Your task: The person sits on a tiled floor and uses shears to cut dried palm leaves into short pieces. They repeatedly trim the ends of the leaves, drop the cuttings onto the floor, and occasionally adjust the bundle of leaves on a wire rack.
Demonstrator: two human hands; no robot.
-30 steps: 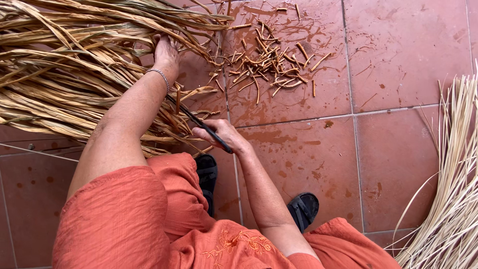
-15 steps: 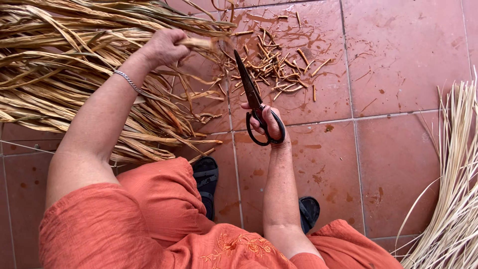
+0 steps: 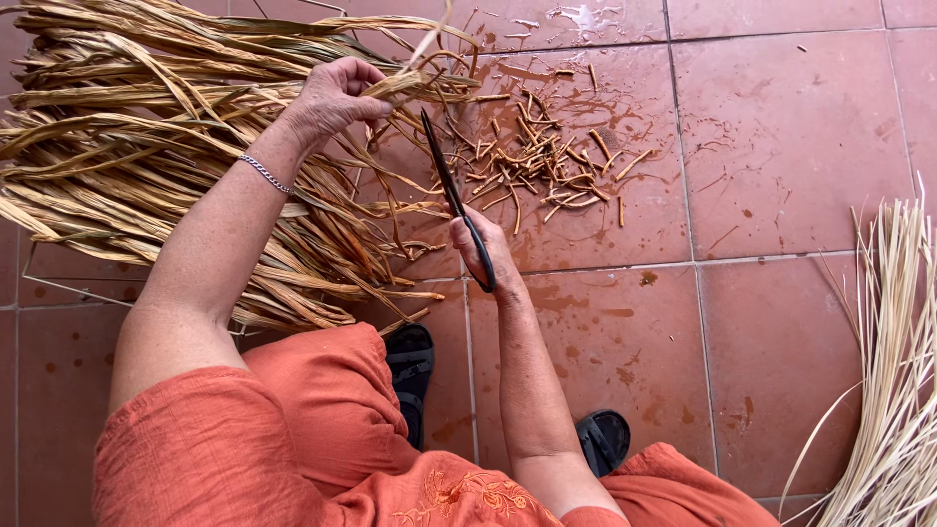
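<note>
Right hand [image 3: 483,252] closed through the handles of black scissors [image 3: 451,195], blades up toward the leaf ends. Left hand [image 3: 332,96] clenches a bunch of dry leaf strips [image 3: 415,83] just above. Beyond, short trimmed offcuts [image 3: 547,161] litter wet red tiles [image 3: 781,127]. Large flat, fibrous leaf pile [image 3: 127,176] apparently remains untrimmed; pale thin strands [image 3: 903,361] lie aside.

Dry leaf strip [image 3: 410,86] — gripped; black scissors [image 3: 454,200] — upright.

No packages, labels, signs or screens show anywhere in this view of the tiled floor.
</note>
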